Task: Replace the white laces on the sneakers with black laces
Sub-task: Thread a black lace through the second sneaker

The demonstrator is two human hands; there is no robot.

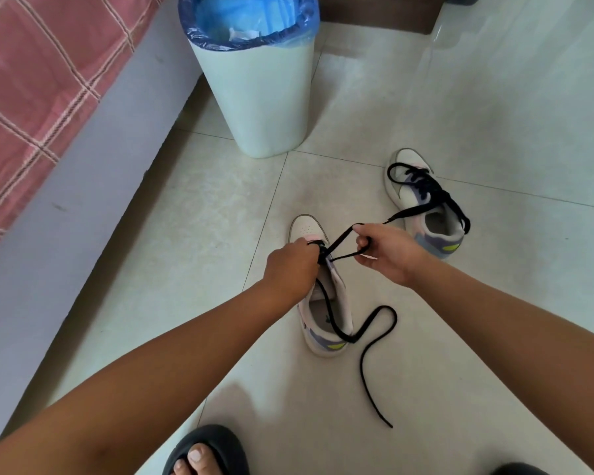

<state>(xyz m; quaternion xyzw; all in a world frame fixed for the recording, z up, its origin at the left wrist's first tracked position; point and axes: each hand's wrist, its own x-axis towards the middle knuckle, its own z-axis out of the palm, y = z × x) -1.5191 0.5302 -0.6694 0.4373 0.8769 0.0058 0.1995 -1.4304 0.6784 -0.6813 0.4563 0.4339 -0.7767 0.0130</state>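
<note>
The sneakers stand on the pale tiled floor [460, 97], toes pointing away from the person, and both carry black laces. Far left, a pink checked bedcover [38, 80] lies over a grey bed side [93, 200], and just right of it stands a white waste bin [264, 97] lined with a blue bag [251, 18]. Below the bin, the near sneaker [326, 317] sits mid-floor. The left hand [293, 264] presses down on its lace area, its grip curled tight around the black lace [357, 332] at the eyelets near the toe. From there two strands of this lace stretch taut to the right hand [388, 250], whose grip is clamped on them, with the thumb and fingers pinching the strands just above the shoe's tongue. The free part of the same lace runs back through the shoe opening, over the heel collar, then loops on the floor to the right and trails toward the person. Further right and farther away, the second sneaker [425, 204] rests well apart from the first, already threaded with a black lace [425, 186] whose loose ends drape over its opening. At the bottom edge, a dark slipper [216, 443] with bare toes shows.
</note>
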